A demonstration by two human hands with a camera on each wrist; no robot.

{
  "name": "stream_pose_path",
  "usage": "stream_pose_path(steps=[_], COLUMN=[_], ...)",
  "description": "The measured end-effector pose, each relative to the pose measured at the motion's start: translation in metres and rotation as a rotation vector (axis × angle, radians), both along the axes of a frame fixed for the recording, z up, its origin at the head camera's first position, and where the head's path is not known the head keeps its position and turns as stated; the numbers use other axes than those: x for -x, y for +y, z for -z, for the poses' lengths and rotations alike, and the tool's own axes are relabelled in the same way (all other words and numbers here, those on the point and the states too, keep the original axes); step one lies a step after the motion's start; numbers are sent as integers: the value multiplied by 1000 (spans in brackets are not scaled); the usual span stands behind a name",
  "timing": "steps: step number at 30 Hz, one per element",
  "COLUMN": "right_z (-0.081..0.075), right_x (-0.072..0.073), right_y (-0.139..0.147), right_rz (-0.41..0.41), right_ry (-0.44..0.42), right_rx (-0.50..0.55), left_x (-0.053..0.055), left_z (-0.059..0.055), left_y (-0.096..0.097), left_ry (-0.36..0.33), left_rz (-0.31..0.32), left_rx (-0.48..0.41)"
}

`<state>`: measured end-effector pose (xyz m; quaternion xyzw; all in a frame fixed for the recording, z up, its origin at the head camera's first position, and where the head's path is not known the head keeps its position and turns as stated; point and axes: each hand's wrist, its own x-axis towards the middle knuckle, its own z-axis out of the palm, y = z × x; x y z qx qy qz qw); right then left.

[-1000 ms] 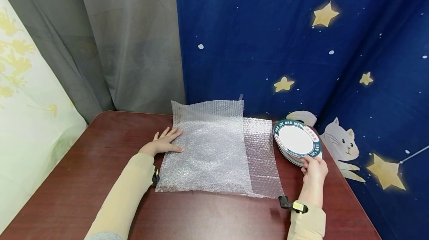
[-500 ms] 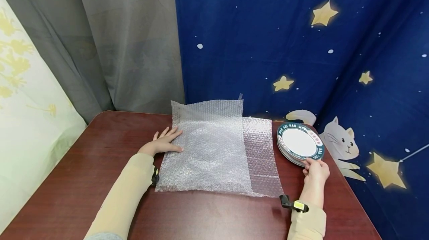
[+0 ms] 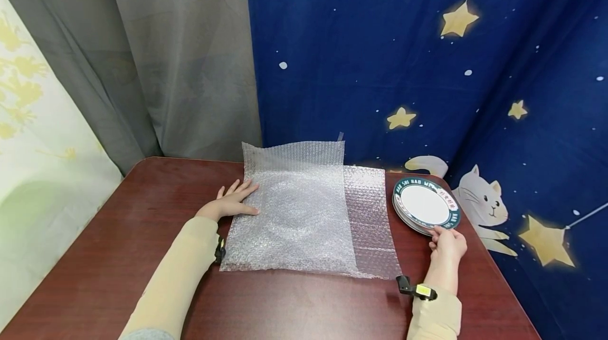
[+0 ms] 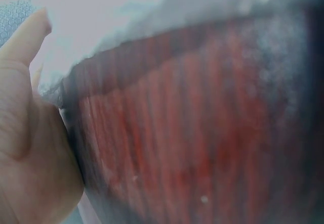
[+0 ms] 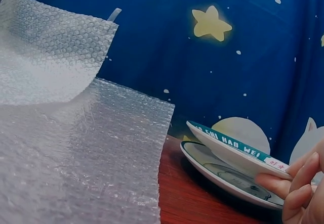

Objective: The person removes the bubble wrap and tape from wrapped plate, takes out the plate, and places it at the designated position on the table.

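In the head view, my left hand (image 3: 231, 202) rests with spread fingers on the left edge of a bubble wrap sheet (image 3: 299, 245). A round outline shows through the wrap's middle; what lies beneath is hidden. At the right, my right hand (image 3: 448, 246) pinches the near rim of a white plate with a green lettered border (image 3: 423, 201). In the right wrist view this upper plate (image 5: 238, 155) is tilted, its far side raised above a second plate (image 5: 202, 168) below it. The thumb (image 4: 25, 39) touches the wrap in the left wrist view.
The bubble wrap has a folded-over layer whose far edge stands up, and a single layer (image 3: 370, 213) extends right toward the plates. Dark red wooden table (image 3: 285, 308) lies underneath. Blue star-printed (image 3: 332, 39) and grey curtains (image 3: 199, 65) hang behind its far edge.
My right hand has shifted the upper plate slightly right and toward me, and its far side has dropped nearer the lower plate. My left hand and the bubble wrap stay in place.
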<state>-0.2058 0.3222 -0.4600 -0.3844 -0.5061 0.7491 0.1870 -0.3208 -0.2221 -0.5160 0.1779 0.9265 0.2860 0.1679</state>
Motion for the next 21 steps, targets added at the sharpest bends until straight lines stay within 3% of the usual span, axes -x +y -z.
stream_pose_path(steps=[21], right_z=[5], right_x=[-3], right_y=[1], right_rz=[9], right_ry=[-48], right_rx=[-14], left_x=[-3], left_z=[-3], left_y=[1], left_ry=[-4], left_rz=[-7], left_rx=[-7])
